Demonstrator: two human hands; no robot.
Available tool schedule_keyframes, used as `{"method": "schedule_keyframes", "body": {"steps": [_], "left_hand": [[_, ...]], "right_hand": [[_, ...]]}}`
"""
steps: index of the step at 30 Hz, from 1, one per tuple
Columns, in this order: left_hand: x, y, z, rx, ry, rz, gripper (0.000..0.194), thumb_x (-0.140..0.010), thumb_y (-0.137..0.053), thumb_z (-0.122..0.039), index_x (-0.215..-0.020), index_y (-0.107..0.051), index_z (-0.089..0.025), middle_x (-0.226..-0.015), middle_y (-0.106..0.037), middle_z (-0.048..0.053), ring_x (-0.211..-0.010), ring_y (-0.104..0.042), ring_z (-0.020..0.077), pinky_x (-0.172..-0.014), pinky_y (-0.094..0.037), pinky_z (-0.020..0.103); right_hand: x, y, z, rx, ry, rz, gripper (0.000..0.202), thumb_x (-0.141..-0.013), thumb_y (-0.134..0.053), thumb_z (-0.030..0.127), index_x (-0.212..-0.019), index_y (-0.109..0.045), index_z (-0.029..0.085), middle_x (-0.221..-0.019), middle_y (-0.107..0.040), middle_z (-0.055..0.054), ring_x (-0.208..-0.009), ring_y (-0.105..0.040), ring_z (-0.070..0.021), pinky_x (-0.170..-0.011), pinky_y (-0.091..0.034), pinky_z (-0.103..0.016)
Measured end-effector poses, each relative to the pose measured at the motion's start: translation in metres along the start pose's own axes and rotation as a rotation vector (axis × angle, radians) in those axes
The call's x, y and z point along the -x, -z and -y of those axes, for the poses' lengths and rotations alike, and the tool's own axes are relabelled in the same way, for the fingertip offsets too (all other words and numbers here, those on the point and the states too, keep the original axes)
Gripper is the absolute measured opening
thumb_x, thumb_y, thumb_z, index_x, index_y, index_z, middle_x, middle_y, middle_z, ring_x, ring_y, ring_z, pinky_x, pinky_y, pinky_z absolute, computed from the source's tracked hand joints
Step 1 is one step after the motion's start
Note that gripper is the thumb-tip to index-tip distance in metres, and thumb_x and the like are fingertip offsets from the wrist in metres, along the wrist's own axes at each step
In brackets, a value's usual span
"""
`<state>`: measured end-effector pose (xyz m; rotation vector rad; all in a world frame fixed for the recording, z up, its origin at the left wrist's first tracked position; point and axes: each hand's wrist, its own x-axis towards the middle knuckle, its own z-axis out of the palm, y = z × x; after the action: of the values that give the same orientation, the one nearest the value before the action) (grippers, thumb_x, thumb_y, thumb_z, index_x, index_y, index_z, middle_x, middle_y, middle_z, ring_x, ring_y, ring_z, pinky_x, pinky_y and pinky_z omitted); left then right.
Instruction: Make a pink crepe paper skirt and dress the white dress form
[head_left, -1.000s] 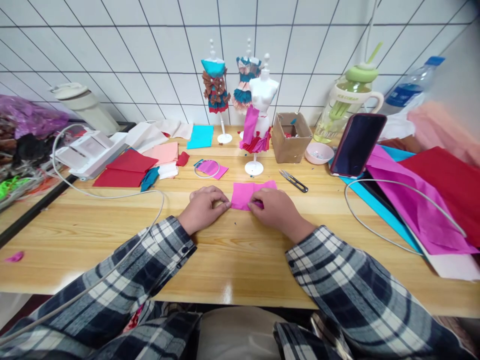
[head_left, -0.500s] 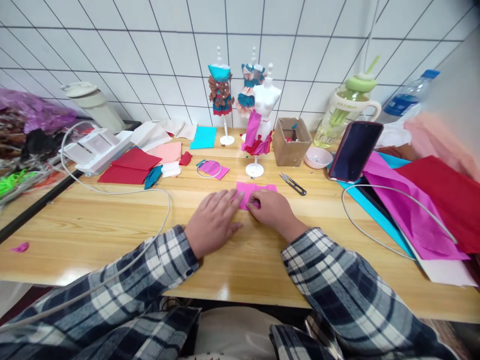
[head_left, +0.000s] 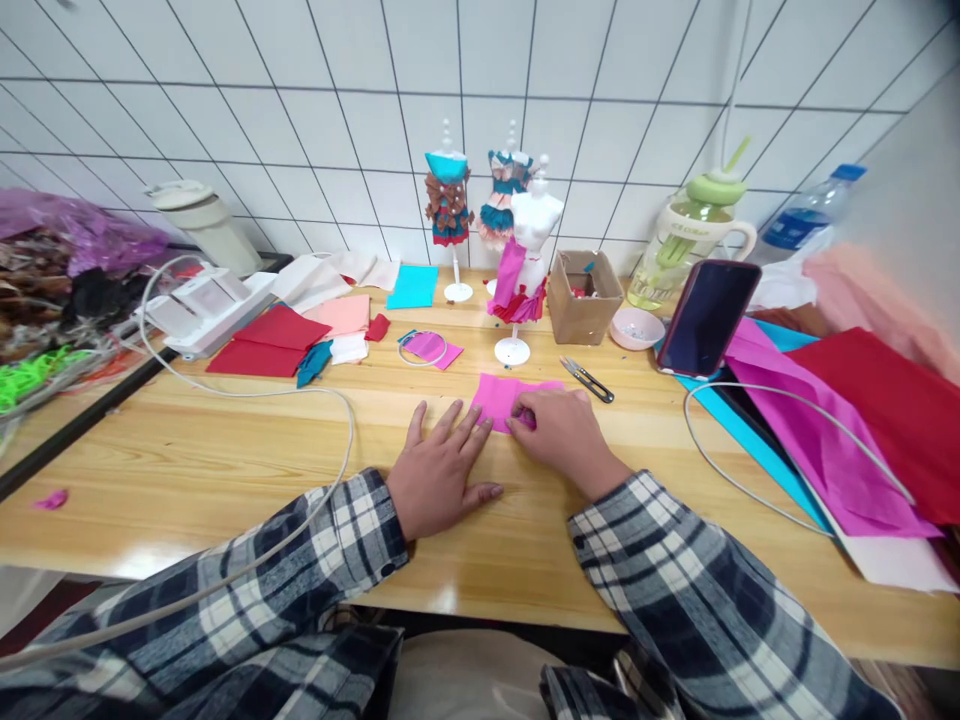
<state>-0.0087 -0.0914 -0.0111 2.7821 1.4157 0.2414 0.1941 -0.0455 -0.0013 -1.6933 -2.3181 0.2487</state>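
Note:
A small piece of magenta cloth (head_left: pixel 495 399) lies flat on the wooden table (head_left: pixel 480 570) between my hands. My left hand (head_left: pixel 435 472) rests palm down with its fingers spread, the fingertips at the cloth's lower left edge. Over the cloth's right part, my right hand (head_left: pixel 564 432) is closed, thumb and forefinger pinched at its surface; what lies under the curled fingers is hidden. Just behind stands a white mini dress form (head_left: pixel 535 222) wrapped in magenta and red cloth. Black thread snips (head_left: pixel 590 381) lie beyond my right hand.
Two dressed mini forms (head_left: pixel 448 205) stand by the tiled wall. A cardboard box (head_left: pixel 585 300), pink bowl (head_left: pixel 637 328), phone (head_left: pixel 709 318) and drink bottle (head_left: pixel 686 240) are right. Cloth pieces (head_left: pixel 262 342) lie left, and a white cable (head_left: pixel 349 440) crosses my left sleeve.
My left hand has spread its fingers and slid slightly left and back off the cloth, showing more of it. My right hand keeps its pinch. The view has tilted up a little.

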Motion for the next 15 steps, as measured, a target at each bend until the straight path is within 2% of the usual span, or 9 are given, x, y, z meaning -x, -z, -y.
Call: {"method": "schedule_keyframes", "body": {"steps": [7, 15], "left_hand": [[0.004, -0.001, 0.002, 0.01, 0.005, 0.026, 0.078, -0.085, -0.037, -0.073, -0.147, -0.034, -0.028, -0.154, -0.033, 0.012, -0.142, -0.024, 0.0397, -0.111, -0.004, 0.068], [0.005, -0.002, 0.003, 0.012, 0.021, 0.044, 0.084, -0.08, -0.035, -0.078, -0.147, -0.034, -0.028, -0.155, -0.031, 0.012, -0.142, -0.017, 0.0453, -0.11, -0.005, 0.068]], "right_hand": [[0.01, 0.007, -0.023, -0.061, -0.065, 0.083, 0.018, -0.082, -0.063, 0.033, -0.099, -0.067, 0.028, -0.078, -0.07, 0.001, -0.078, -0.061, -0.0192, -0.073, -0.031, -0.033], [0.016, 0.014, -0.036, -0.154, -0.026, 0.17, 0.021, -0.077, -0.068, 0.031, -0.097, -0.066, 0.027, -0.081, -0.069, 0.001, -0.077, -0.061, -0.0178, -0.068, -0.038, -0.029]]}}
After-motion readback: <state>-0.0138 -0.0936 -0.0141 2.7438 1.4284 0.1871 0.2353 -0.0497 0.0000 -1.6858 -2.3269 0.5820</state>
